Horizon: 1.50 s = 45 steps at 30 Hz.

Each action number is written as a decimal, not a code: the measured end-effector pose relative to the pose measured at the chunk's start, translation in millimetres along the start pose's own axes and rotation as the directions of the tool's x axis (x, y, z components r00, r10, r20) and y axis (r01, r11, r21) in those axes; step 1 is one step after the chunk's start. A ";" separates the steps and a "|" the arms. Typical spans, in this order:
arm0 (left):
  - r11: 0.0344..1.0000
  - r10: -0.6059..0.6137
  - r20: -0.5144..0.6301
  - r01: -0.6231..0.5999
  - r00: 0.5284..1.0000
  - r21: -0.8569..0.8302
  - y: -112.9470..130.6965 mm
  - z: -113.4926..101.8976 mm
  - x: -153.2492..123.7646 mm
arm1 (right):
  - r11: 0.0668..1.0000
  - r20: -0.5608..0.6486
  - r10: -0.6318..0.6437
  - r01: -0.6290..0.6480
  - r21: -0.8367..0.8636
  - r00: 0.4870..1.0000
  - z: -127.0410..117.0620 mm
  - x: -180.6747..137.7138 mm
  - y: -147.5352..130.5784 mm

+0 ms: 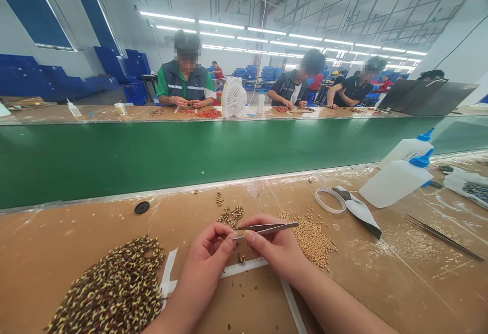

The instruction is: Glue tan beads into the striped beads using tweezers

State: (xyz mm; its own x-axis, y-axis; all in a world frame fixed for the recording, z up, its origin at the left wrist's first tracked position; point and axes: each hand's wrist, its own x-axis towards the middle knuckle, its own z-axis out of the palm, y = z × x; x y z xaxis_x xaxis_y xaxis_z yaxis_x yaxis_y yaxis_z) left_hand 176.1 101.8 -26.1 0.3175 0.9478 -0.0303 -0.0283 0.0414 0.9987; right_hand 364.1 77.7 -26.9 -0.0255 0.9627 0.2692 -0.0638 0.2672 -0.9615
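My right hand [280, 247] holds steel tweezers [280, 228], their tips pointing left toward my other hand. My left hand [211, 247] is closed in a pinch at those tips; what sits between its fingers is hidden. Just below the hands, one small dark-and-yellow piece [241, 259] rests by a strip of white tape [246, 267]. Beyond my fingers lies a loose cluster of similar small pieces [231, 215]. A large heap of dark brown, yellow and red pieces [114, 288] spreads left of my left hand. Tan beads [314, 240] are piled beside my right hand.
A green conveyor belt [190, 151] runs across beyond the table. At right are a white bottle with blue cap [396, 184], a tape roll [320, 202] and other tweezers [444, 237]. A black disc [142, 207] lies far left. Several people work opposite, near a white fan [234, 97].
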 end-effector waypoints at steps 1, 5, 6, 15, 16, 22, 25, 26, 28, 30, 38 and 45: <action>1.000 0.001 0.000 -0.001 1.000 -0.005 0.0 -0.2 0.1 | 1.000 0.002 -0.003 0.003 0.000 1.000 0.0 0.1 -0.1; 0.999 -0.020 0.010 0.021 1.000 -0.048 -0.9 -1.2 1.0 | 1.000 0.004 -0.003 0.003 -0.019 1.000 0.3 0.0 -1.0; 0.999 -0.024 0.011 0.025 1.000 -0.048 -1.1 -1.4 1.1 | 1.000 0.004 -0.001 0.001 -0.023 1.000 0.3 -0.1 -1.4; 0.999 -0.040 0.015 0.039 0.999 0.015 -3.2 -2.1 -1.3 | 0.999 -0.020 0.019 -0.020 -0.028 1.000 -2.3 -0.7 2.9; 0.999 -0.036 0.014 0.036 0.999 0.009 -3.4 -1.6 -1.2 | 0.999 -0.023 0.027 -0.027 -0.021 0.999 -2.6 -0.6 4.0; 0.999 -0.036 0.012 0.036 0.999 0.007 -2.2 0.1 0.0 | 0.997 -0.052 0.076 -0.074 0.038 0.996 -2.0 1.5 2.8; 0.997 -0.071 -0.001 0.071 0.997 -0.004 -1.1 0.2 -1.0 | 0.995 -0.066 0.076 -0.071 0.077 0.995 -1.7 2.6 1.6; 0.997 -0.079 -0.012 0.079 0.997 -0.009 -0.4 0.6 -1.7 | 0.995 -0.076 0.071 -0.065 0.082 0.995 -1.7 3.0 1.9; 0.997 -0.075 -0.048 0.074 0.996 -0.019 1.6 2.0 -3.1 | 0.995 -0.112 0.053 -0.043 0.088 0.992 -2.2 3.8 3.8; 0.999 -0.049 -0.100 0.046 0.994 -0.026 3.5 3.6 -4.0 | 0.994 -0.166 0.037 -0.019 0.106 0.985 -3.3 5.1 6.4; 0.998 -0.027 -0.156 0.018 0.987 -0.054 3.2 2.6 -1.8 | 0.967 -0.294 0.033 0.044 0.250 0.955 -12.7 14.2 13.4; 0.979 -0.081 -0.007 0.078 0.997 -0.188 -2.2 -2.9 -1.0 | 0.974 -0.329 0.008 0.068 0.217 0.944 -11.9 17.7 12.8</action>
State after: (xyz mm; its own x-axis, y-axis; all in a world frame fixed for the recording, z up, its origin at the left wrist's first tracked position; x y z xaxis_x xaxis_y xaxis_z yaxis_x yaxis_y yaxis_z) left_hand 173.1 101.6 -28.4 0.3124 0.9434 -0.1112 -0.1808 0.1740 0.9680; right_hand 374.6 98.7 -35.0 0.3039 0.9248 0.2288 -0.2805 0.3163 -0.9062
